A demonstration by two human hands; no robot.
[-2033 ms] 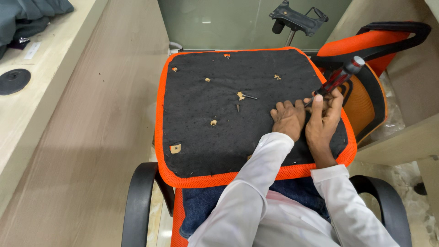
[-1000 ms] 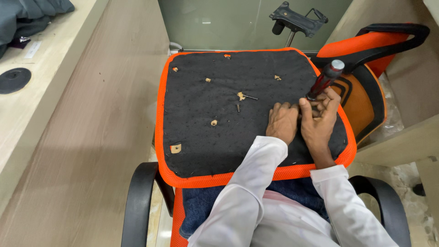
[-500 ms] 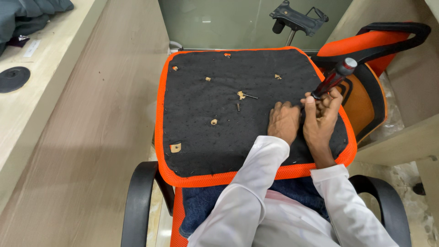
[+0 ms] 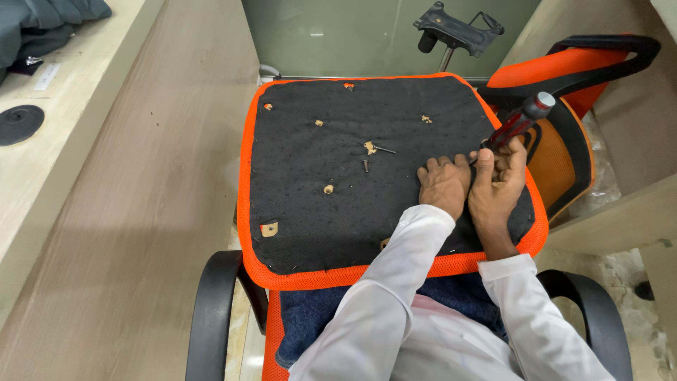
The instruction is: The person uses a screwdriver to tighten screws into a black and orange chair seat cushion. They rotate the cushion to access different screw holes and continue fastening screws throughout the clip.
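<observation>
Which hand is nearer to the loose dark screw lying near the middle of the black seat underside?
Left. The left hand lies flat on the fabric just right of the screw; the right hand is farther right, gripping the screwdriver.

Red-black screwdriver point(image 4: 520, 125) tilted, tip down on upturned orange-rimmed seat base point(image 4: 317, 212).

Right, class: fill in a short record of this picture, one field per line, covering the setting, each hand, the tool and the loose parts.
setting: upturned seat cushion, black underside with orange mesh edge, lying across a chair's armrests
left hand: flat on the black underside, holding nothing
right hand: gripping a screwdriver
screwdriver: red and black handle, tilted, tip hidden by the hands
loose parts: one dark screw lying on the underside, apart from both hands
behind: black metal chair mechanism
</observation>
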